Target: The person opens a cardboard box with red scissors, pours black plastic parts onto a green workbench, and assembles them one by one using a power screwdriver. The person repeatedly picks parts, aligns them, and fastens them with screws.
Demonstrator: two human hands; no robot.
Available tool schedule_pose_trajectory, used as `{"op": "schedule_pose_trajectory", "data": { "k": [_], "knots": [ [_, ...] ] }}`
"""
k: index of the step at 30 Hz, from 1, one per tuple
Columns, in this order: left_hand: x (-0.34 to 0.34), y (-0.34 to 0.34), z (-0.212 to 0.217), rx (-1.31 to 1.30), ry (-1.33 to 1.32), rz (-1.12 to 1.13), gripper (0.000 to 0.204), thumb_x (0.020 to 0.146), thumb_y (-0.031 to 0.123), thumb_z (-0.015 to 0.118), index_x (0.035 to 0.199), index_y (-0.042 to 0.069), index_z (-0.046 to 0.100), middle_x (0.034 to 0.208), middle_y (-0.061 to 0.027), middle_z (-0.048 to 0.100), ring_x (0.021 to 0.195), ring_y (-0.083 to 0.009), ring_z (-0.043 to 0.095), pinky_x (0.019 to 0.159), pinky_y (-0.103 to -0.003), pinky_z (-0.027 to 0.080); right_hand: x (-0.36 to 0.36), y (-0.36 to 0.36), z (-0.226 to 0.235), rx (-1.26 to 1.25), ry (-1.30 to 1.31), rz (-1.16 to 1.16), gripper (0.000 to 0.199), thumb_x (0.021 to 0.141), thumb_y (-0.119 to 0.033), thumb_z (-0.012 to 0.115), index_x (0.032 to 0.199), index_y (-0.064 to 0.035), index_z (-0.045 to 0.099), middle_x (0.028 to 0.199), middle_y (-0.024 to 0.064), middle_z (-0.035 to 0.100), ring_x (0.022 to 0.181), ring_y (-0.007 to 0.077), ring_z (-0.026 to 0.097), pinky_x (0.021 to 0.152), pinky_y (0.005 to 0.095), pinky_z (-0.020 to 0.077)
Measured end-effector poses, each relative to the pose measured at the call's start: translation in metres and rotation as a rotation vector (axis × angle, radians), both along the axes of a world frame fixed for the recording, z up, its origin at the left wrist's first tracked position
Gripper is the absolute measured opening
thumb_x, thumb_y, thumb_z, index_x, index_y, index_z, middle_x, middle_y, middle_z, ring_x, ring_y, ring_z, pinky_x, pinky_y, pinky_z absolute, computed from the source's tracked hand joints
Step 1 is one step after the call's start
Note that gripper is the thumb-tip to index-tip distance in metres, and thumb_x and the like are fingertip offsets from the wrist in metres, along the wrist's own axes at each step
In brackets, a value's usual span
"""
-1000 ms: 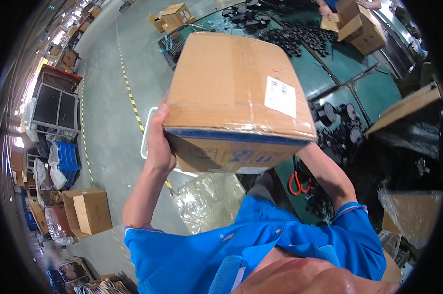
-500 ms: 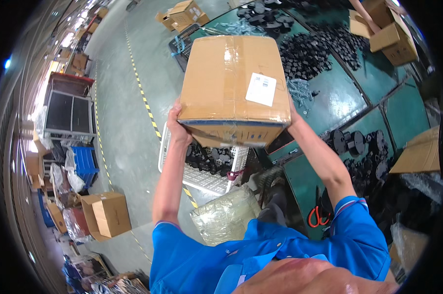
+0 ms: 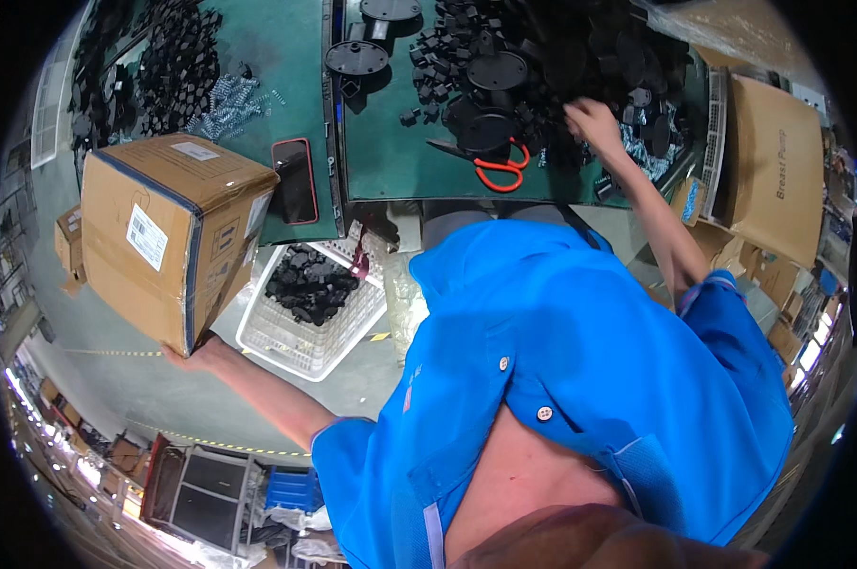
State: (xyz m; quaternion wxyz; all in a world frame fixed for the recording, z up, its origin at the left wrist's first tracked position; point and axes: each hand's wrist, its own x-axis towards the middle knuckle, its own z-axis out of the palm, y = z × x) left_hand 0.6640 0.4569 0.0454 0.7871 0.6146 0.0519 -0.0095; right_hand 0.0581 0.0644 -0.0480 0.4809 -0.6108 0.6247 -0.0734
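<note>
Green matting covers the long workbench (image 3: pixel 391 171) that fills the upper part of the view, and most of it is buried under heaps of small black plastic parts (image 3: pixel 173 66) with several round black discs (image 3: pixel 357 57) among them. Below the bench edge, on the grey concrete floor (image 3: pixel 116 389), stands a white wire-mesh basket (image 3: pixel 286 346) with more black pieces lying in it.

A large brown cardboard box (image 3: pixel 168 237), sealed with tape and edged by a dark blue strip, is balanced out to the person's left, beside the bench and above the floor. It carries white paper labels on two faces. The left hand (image 3: pixel 196 353) supports it from beneath at its lower corner; the palm presses against the underside, and the fingers are hidden under the cardboard, so I cannot tell how they are spread.

The right hand (image 3: pixel 594 121) is stretched well away from the box, reaching into the black pile on the right half of the bench, its fingers curled together among the pieces (whether they actually grip one is not clear). Just to its left lie orange-handled scissors (image 3: pixel 500 171), and a dark phone with a red rim (image 3: pixel 294 180) lies on the matting close to the box's upper corner. Flattened brown cartons (image 3: pixel 774 180) lean at the right edge of the bench. The person's blue short-sleeved shirt (image 3: pixel 580 379) fills the lower middle of the view.
</note>
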Motion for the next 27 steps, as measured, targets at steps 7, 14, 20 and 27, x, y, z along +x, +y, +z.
{"op": "schedule_pose_trajectory", "data": {
  "k": [7,14,20,27],
  "knots": [
    [0.008,0.004,0.005,0.292,0.109,0.297,0.047,0.085,0.033,0.067,0.120,0.000,0.061,0.115,-0.0128,0.065,0.102,-0.0280,0.061,0.082,-0.048,0.046,-0.017,0.098,-0.023,-0.016,0.215,0.294,0.025,0.081,-0.029,0.066,0.089,-0.0055,0.070,0.081,0.0116,0.070,0.077,0.0294,0.068,0.069,0.0412,0.0528],
    [-0.004,0.069,0.026,0.661,-0.150,0.056,0.018,0.083,0.012,0.067,0.095,-0.002,0.066,0.090,-0.0094,0.064,0.077,-0.0202,0.058,0.064,-0.036,0.047,0.063,0.103,-0.051,-0.570,0.164,0.823,0.011,0.076,-0.004,0.058,0.087,-0.0012,0.059,0.090,0.0174,0.058,0.086,0.0354,0.061,0.071,0.0454,0.0521],
    [-0.024,-0.051,0.048,1.386,-0.353,0.017,0.048,0.080,0.036,0.067,0.119,0.008,0.066,0.122,-0.0170,0.062,0.118,-0.0339,0.053,0.101,-0.042,0.040,0.061,0.096,-0.064,-0.315,0.272,0.800,0.039,0.074,-0.021,0.071,0.106,-0.0033,0.059,0.099,0.0207,0.065,0.087,0.0383,0.066,0.073,0.0480,0.0544],
    [-0.018,-0.026,0.044,1.416,-0.557,-0.018,0.056,0.079,0.040,0.070,0.123,0.007,0.062,0.133,-0.0169,0.054,0.131,-0.0346,0.041,0.108,-0.051,0.030,0.040,0.068,-0.008,0.194,0.290,0.710,0.031,0.074,-0.028,0.068,0.084,0.0009,0.064,0.073,0.0163,0.066,0.068,0.0288,0.067,0.062,0.0376,0.0509]
  ]
}}
